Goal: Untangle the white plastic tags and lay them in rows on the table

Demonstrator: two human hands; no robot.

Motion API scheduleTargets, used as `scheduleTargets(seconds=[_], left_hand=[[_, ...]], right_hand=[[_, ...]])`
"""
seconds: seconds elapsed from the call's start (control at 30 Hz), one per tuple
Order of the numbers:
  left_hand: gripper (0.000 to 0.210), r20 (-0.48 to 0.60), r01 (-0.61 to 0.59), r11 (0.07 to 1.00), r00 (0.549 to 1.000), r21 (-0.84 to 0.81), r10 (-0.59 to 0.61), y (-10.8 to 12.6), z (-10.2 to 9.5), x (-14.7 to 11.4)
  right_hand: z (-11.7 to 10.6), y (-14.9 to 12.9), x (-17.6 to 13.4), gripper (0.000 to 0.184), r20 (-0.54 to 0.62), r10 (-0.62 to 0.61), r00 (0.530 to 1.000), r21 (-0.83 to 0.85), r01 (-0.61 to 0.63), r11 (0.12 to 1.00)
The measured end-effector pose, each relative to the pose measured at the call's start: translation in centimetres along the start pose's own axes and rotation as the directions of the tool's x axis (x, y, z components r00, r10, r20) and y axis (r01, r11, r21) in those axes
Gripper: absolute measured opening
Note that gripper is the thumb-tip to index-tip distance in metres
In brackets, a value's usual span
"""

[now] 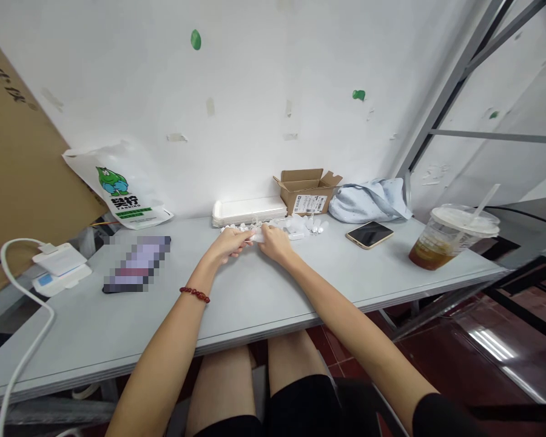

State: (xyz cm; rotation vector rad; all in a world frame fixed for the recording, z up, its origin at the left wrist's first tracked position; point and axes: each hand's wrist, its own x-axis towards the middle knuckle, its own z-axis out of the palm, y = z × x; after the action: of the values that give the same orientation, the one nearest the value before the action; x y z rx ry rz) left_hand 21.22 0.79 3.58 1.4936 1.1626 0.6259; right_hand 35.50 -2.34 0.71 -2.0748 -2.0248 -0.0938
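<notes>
Between my two hands, a small white piece (256, 235) is pinched; its exact kind is too small to make out. My left hand (231, 244), with a red bead bracelet at the wrist, closes its thumb and fingers on the piece's left side. From the right, my right hand (274, 241) is closed on the same piece, its fingertips partly hidden. Just behind the hands lie several small white and clear plastic pieces (300, 224), scattered along the table. A stack of white trays (249, 211) rests against the wall behind them.
An opened cardboard box (306, 193) and a light blue cloth bag (368, 201) stand at the back. On the right are a phone (370, 234) and a drink cup (452, 237). Leftward are a blurred phone (139, 264), a white plastic bag (122, 188) and a cabled charger (60, 261).
</notes>
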Motion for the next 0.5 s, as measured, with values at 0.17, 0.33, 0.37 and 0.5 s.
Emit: scheduleTargets(seconds=[0.17, 0.33, 0.37, 0.5], left_hand=[[0.033, 0.033, 0.01, 0.999, 0.999, -0.036, -0.008, 0.0, -0.5, 0.0], [0.036, 0.103, -0.023, 1.0, 0.994, -0.001, 0.023, 0.2, -1.0, -0.2], [0.035, 0.103, -0.013, 1.0, 0.995, -0.001, 0.013, 0.1, -0.9, -0.1], [0.03, 0.05, 0.036, 0.999, 0.998, -0.021, -0.035, -0.1, -0.5, 0.2]], right_hand=[[-0.1, 0.0, -0.1, 0.03, 0.013, 0.007, 1.0, -0.002, -0.007, 1.0], [0.0, 0.0, -0.1, 0.03, 0.005, 0.003, 1.0, -0.011, -0.003, 1.0], [0.0, 0.0, -0.1, 0.03, 0.006, 0.003, 1.0, -0.011, -0.003, 1.0], [0.0, -0.1, -0.1, 0.031, 0.006, -0.004, 1.0, -0.005, 0.004, 1.0]])
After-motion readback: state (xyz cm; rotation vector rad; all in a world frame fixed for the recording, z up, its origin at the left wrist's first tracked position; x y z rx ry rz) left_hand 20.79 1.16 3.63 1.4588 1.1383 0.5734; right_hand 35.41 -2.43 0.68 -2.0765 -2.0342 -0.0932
